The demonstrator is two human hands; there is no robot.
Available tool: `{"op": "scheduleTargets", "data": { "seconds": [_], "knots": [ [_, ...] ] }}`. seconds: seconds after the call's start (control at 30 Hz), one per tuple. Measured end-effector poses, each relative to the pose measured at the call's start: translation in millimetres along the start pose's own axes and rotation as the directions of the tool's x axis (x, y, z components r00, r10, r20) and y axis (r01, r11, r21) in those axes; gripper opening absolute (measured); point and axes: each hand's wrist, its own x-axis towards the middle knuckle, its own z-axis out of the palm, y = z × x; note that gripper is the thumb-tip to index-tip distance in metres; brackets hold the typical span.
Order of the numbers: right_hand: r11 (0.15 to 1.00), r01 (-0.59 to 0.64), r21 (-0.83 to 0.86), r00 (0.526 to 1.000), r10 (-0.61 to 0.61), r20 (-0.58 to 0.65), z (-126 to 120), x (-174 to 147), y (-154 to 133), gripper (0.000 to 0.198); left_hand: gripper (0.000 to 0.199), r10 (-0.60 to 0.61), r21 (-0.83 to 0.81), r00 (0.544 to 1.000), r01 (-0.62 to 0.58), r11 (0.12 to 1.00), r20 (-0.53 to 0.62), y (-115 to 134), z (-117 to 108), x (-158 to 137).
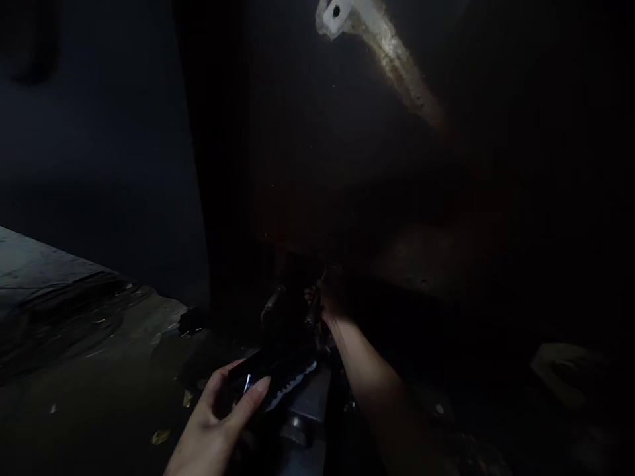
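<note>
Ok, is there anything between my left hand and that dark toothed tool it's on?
Nothing visible: the left hand already grips the dark toothed tool, thumb and fingers touching it directly. The right hand reaches farther ahead into shadow, where what it touches is too dark to tell.

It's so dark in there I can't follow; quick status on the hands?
Left hand grips a dark toothed tool. Right hand reaches ahead onto a dim part, grip unclear. Metal block sits under the tool. Scraps on the floor, left.
</note>
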Motion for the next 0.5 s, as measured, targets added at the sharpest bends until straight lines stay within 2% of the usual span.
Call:
{"op": "scheduleTargets", "data": {
  "seconds": [0.1,0.17,0.23,0.3,0.4,0.5],
  "knots": [
    [1.0,0.007,-0.013,1.0,-0.007,-0.003,0,-1,-1,0.018,0.064,0.115,0.034,0.993,-0.114,0.993,-0.018,-3,-2,-3],
    [1.0,0.016,-0.018,1.0,-0.016,0.0,-1,-2,-2,0.018,0.068,0.098,0.033,0.995,-0.097,0.995,-0.007,-3,-4,-2],
    [1.0,0.019,-0.021,1.0,-0.019,0.001,-2,-4,-4,0.02,0.069,-0.067,0.0,0.998,0.067,0.998,0.002,-5,-7,0],
    [1.0,0.018,-0.02,1.0,-0.018,0.0,-4,-6,-5,0.022,0.064,-0.228,-0.033,0.974,0.227,0.973,-0.003,-9,-11,0],
    [1.0,0.013,-0.013,1.0,-0.013,-0.009,-8,-9,-6,0.021,0.054,-0.354,-0.177,0.935,0.351,0.92,0.015,-15,-14,-9],
    [1.0,-0.014,-0.007,1.0,0.014,-0.006,-13,-9,-3,0.02,0.059,-0.49,-0.389,0.862,0.499,0.775,0.128,-16,-13,-24]
  ]
}}
